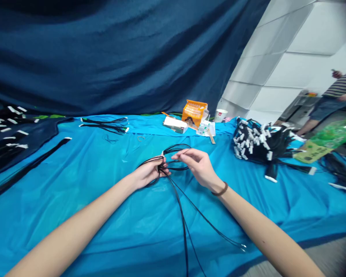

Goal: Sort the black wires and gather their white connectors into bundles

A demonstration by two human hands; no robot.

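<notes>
Near the middle of the blue-covered table, my left hand (150, 172) is closed round a looped bundle of black cables (177, 147). Loops stick out on both sides of its fingers, and a small white piece shows at the top of the bundle. Several loose cable ends hang from the bundle toward the table's front edge, some with small white tips. My right hand (194, 161) is at the right side of the loops, its thumb and index finger pinched together. What lies between those fingertips is too small to make out.
Black cables with white connectors lie in a pile (252, 140) at the right, beside a green bottle (331, 138). An orange package (194, 112), a white box (175, 125) and a paper cup (220, 115) stand behind. More cables (103, 125) lie back left. A person (338, 90) stands far right.
</notes>
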